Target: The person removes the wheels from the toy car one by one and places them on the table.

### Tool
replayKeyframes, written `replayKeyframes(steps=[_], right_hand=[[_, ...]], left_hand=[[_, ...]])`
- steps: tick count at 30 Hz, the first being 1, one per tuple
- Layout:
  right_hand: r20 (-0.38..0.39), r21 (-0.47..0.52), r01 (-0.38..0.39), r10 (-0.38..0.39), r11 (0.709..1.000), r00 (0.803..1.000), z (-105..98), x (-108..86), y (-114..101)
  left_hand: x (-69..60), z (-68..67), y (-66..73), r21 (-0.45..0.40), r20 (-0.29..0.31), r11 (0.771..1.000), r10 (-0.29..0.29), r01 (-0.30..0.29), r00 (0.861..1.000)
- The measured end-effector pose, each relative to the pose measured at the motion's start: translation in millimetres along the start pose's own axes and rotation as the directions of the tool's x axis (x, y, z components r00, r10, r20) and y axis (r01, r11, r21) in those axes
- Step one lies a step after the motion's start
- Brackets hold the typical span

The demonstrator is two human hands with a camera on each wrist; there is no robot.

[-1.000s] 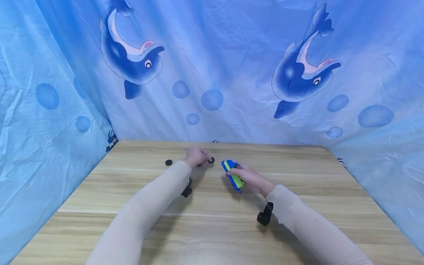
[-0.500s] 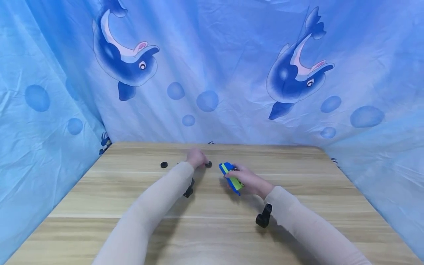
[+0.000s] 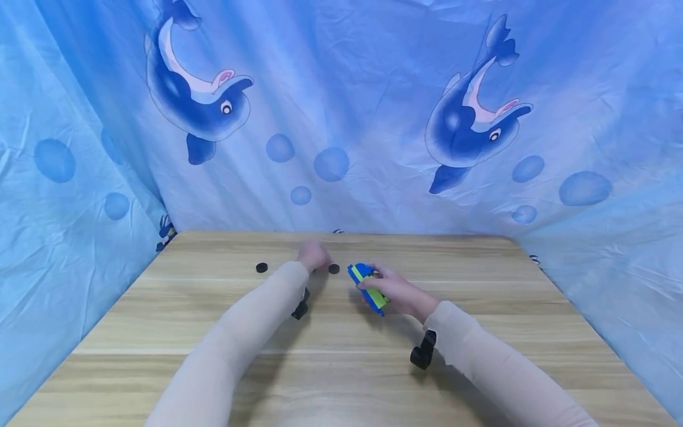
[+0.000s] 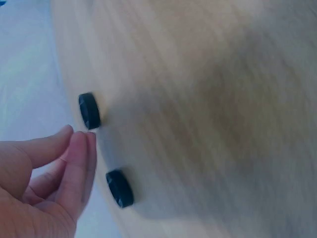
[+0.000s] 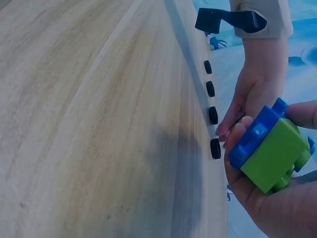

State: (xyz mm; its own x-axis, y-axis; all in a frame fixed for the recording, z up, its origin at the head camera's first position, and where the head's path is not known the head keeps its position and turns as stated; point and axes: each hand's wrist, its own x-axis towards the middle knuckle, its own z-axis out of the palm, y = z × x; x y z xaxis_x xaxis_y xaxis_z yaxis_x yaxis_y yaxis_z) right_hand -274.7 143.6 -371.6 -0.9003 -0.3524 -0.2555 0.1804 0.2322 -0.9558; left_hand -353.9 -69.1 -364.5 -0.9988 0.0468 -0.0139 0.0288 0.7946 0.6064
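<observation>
My left hand [image 3: 313, 255] hovers over the far part of the table, thumb and fingertips close together with nothing visible between them. Just right of it lies a small black toy wheel [image 3: 334, 268]. The left wrist view shows one black wheel [image 4: 89, 110] just past the fingertips and another wheel [image 4: 120, 188] beside the fingers. In my right hand [image 3: 399, 292] I grip a blue and lime-green building-block assembly [image 5: 275, 153], held above the table. Its studs show in the right wrist view; fingers and palm cover part of it.
Several black wheels, including the nearest wheel [image 5: 215, 148], stand in a row on the wooden table [image 3: 341, 379] in the right wrist view. At the row's left end is a wheel [image 3: 261, 267]. A blue dolphin-print curtain [image 3: 373, 118] closes off the back and sides.
My left hand has set the wheel it pinched down on the table, let go and drawn slightly left. The right hand keeps its hold on the blocks. The head view has shifted a little.
</observation>
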Motion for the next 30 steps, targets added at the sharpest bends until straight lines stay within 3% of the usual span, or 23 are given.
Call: replayKeyframes(steps=[2, 5, 8, 11, 14, 20, 25, 30], right_hand=[[0.011, -0.04, 0.018, -0.017, 0.999, 1.0, -1, 0.9, 0], [0.007, -0.131, 0.052, -0.052, 0.99, 0.999, -4, 1.3, -4], [-0.02, -0.214, 0.064, -0.07, 0.975, 0.997, -6, 1.6, -10], [-0.018, -0.228, 0.074, -0.08, 0.971, 0.997, -5, 3.3, -17], [-0.015, -0.22, 0.083, -0.089, 0.972, 0.996, -4, 5.7, -23], [-0.041, -0.254, 0.092, -0.106, 0.963, 0.994, 0, 8.0, -31], [-0.052, -0.29, 0.099, -0.119, 0.952, 0.991, 0, 2.7, -34], [-0.012, -0.312, 0.147, -0.158, 0.939, 0.987, 1, -0.1, -38]], left_hand=[[-0.2, -6.3, -4.6, -0.017, 0.016, 0.999, 0.04, -0.04, 0.999], [-1.7, -16.9, -6.9, -0.166, 0.081, 0.984, 0.077, -0.063, 0.994], [-3.0, -26.6, -3.5, -0.351, 0.169, 0.934, 0.126, -0.06, 0.978], [-5.2, -35.1, 2.2, -0.468, 0.242, 0.882, 0.191, -0.058, 0.951], [-10.7, -42.5, 7.3, -0.491, 0.297, 0.867, 0.251, -0.077, 0.921], [-28.2, -51.3, 13.5, -0.461, 0.382, 0.879, 0.323, -0.124, 0.866], [-41.1, -51.6, 18.7, -0.41, 0.383, 0.896, 0.342, -0.173, 0.858], [-48.9, -56.9, 17.8, -0.405, 0.357, 0.885, 0.386, -0.231, 0.851]])
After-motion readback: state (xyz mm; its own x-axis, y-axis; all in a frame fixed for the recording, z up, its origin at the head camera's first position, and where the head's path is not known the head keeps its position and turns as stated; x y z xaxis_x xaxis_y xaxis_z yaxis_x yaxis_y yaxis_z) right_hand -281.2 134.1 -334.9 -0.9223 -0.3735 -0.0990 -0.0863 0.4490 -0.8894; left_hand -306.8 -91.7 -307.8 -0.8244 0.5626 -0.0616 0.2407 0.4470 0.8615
